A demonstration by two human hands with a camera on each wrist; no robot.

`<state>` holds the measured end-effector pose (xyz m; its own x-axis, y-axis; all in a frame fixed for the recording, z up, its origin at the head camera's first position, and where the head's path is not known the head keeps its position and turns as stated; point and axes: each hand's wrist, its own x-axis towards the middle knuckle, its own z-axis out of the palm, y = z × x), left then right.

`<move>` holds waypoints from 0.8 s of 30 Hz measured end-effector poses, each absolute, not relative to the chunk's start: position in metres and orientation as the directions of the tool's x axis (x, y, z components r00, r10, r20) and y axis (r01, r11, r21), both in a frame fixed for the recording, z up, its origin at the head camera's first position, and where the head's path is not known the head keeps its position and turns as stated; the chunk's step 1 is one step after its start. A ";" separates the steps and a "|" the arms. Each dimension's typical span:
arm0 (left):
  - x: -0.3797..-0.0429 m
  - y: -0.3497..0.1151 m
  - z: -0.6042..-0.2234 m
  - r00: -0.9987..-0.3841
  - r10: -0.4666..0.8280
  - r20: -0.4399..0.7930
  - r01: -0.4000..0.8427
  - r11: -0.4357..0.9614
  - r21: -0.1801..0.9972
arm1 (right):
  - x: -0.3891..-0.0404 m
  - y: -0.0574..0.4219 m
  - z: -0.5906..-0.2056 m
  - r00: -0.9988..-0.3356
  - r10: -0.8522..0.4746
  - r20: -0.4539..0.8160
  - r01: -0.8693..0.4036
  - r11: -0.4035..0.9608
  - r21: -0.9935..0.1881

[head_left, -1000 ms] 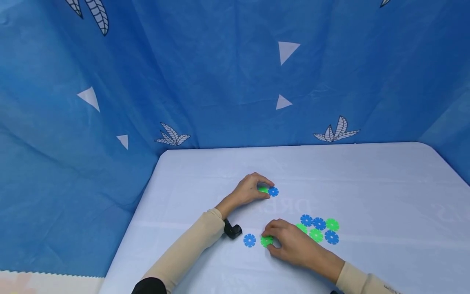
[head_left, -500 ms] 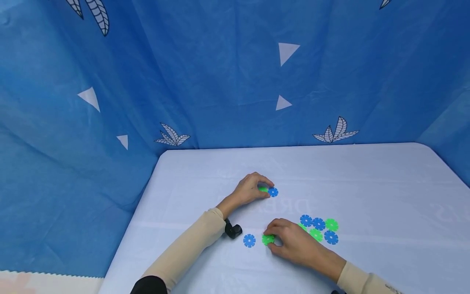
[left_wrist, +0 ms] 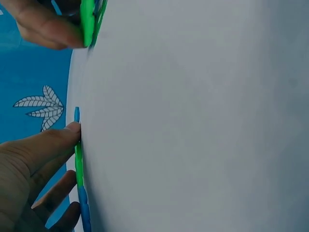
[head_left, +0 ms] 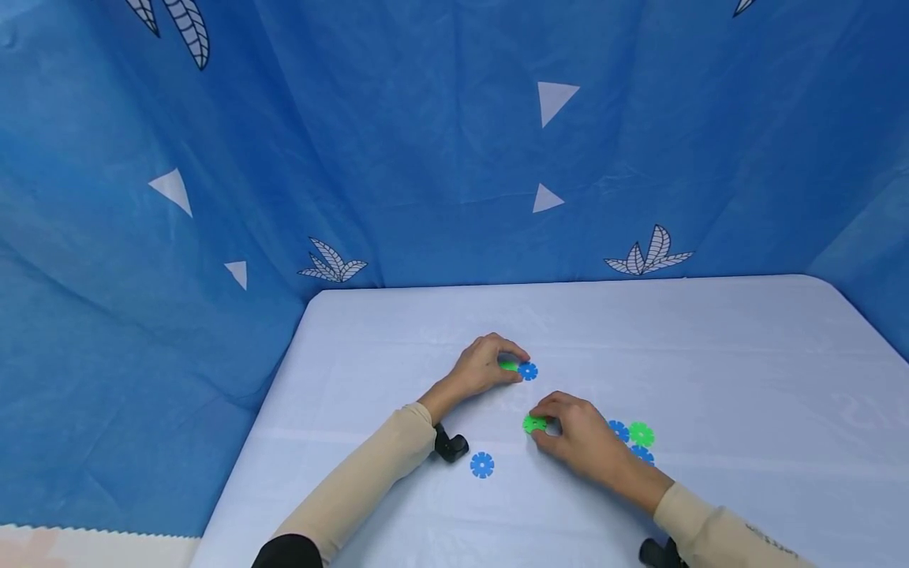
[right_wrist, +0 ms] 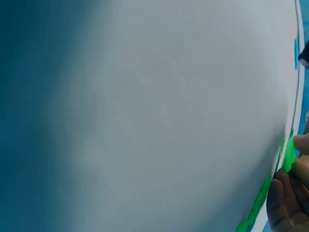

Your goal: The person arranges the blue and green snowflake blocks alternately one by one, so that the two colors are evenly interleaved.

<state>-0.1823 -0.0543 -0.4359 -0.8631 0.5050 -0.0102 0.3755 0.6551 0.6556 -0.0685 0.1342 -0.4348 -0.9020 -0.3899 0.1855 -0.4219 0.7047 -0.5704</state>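
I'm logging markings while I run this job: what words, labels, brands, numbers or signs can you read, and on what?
None can be read.
Right sleeve: a small dark line of print, too small and blurred to read.
Green disc in the right hand: no legible lettering.
Blue backdrop: leaves and triangles, no words.
White tablecloth: nothing legible.

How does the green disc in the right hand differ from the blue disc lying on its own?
The green disc is bright green; the blue disc is blue.
The right hand pinches the green disc; no hand touches the blue disc.
Fingers partly cover the green disc, while the blue disc shows whole.
Both have notched rims.
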 end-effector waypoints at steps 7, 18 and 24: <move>-0.182 -0.055 -0.436 -0.857 0.516 0.002 0.394 0.650 0.650 | -0.084 0.140 -0.434 -0.937 -0.300 0.178 -0.349 0.773 -0.531; -0.183 -0.054 -0.436 -0.855 0.519 0.007 0.397 0.644 0.654 | -0.109 0.143 -0.431 -0.942 -0.246 0.230 -0.333 0.784 -0.524; -0.183 -0.054 -0.436 -0.854 0.520 0.006 0.396 0.642 0.657 | -0.117 0.144 -0.430 -0.950 -0.229 0.212 -0.306 0.816 -0.491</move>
<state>-0.1828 -0.0537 -0.4357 -0.8539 0.5204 0.0057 0.3957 0.6421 0.6567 -0.1168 0.1440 -0.4301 -0.9501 -0.2285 0.2121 -0.3058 0.8159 -0.4906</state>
